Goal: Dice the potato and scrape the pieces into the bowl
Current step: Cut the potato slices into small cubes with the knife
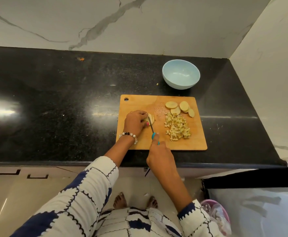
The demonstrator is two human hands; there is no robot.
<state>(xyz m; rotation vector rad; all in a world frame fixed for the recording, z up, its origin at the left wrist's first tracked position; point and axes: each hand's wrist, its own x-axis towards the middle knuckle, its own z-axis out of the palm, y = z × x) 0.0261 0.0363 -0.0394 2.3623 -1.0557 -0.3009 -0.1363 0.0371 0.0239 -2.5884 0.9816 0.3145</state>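
Slicing pale potato slices [151,119] on the wooden cutting board [182,144]

I'm seeing the left hand [135,121] pinning them, seemingly stacked; the right hand [157,152] is gripping the teal-handled knife [152,129].

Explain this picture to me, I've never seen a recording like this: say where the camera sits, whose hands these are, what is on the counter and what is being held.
There is no machine here. One wide-angle camera worn on a person's head looks forward and down, so the arms coming up from the bottom are the wearer's own.

On the black counter lies a wooden cutting board. Beyond it, apart from it, stands a light blue bowl with nothing in it.

The left hand holds down a potato piece on the board. The right hand grips a knife with a blue handle; its blade is at that piece.

Further right on the board are a pile of diced potato and several uncut potato slices.
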